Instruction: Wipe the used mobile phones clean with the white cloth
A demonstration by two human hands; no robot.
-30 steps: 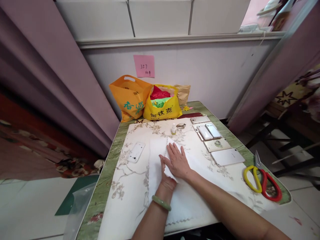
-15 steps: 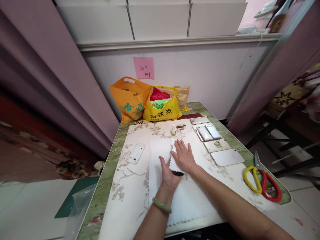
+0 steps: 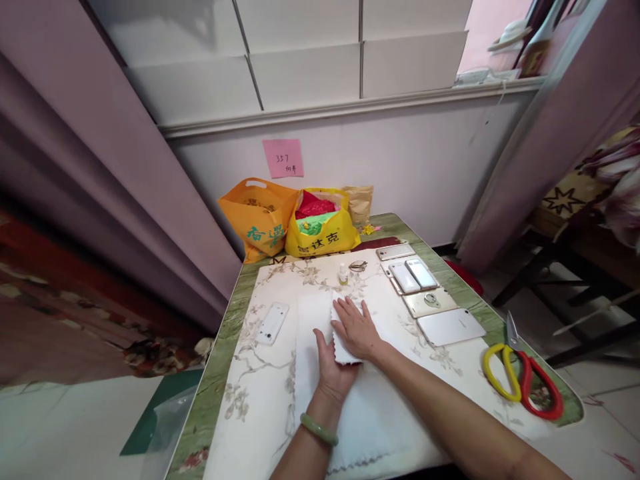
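My left hand (image 3: 338,375), a green bangle on its wrist, lies palm up with the thumb raised. It supports a flat, dark-edged object (image 3: 353,363), mostly hidden under a small white cloth (image 3: 343,350) with a zigzag edge. The object's kind cannot be made out. On top of that cloth rests my right hand (image 3: 357,328), its fingers stretched out and pressing flat. Both hands are over a larger white cloth (image 3: 309,353) with a scalloped edge, spread on the flowered table cover (image 3: 240,373).
To the left lies a white phone (image 3: 273,323). A small bottle (image 3: 343,274) and eyeglasses (image 3: 357,265) stand beyond the hands. Several phones (image 3: 451,327) line the right side, near red-and-yellow scissors (image 3: 511,340). An orange bag (image 3: 260,227) and a yellow bag (image 3: 323,240) are at the back.
The view has tilted up slightly, so things sit lower in it. The right hand and small cloth have shifted slightly toward me, covering more of the dark object's end.
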